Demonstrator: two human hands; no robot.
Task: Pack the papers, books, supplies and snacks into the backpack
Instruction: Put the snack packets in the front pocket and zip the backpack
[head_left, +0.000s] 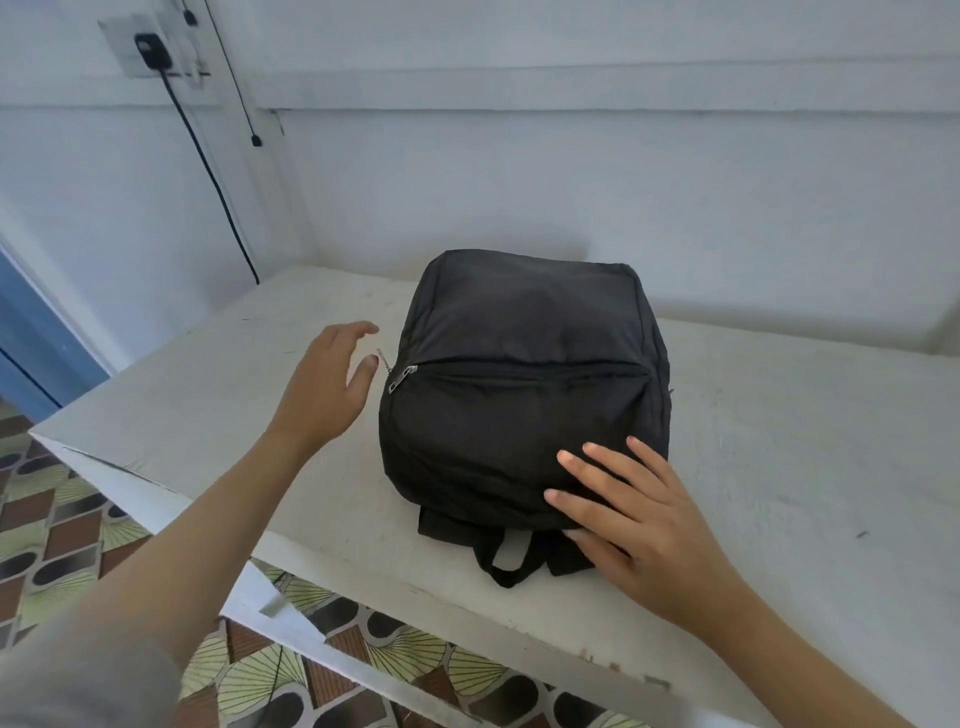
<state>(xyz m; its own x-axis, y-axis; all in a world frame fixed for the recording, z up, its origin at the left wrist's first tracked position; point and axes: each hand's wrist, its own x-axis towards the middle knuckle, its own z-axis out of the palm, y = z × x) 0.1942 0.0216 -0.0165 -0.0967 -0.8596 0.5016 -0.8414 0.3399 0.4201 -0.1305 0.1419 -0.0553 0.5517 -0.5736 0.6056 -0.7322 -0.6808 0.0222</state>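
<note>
A bulging black backpack (524, 384) lies flat on the white worktop (779, 467), front zipper (402, 375) closed. The right hand (631, 525) presses its near end, fingers spread; the left hand (327, 389) hovers beside the zipper, fingers apart.

A white, scuffed worktop (779, 441) carries one black backpack (519, 374), lying flat near centre, its straps (506, 558) trailing toward six o'clock.
</note>
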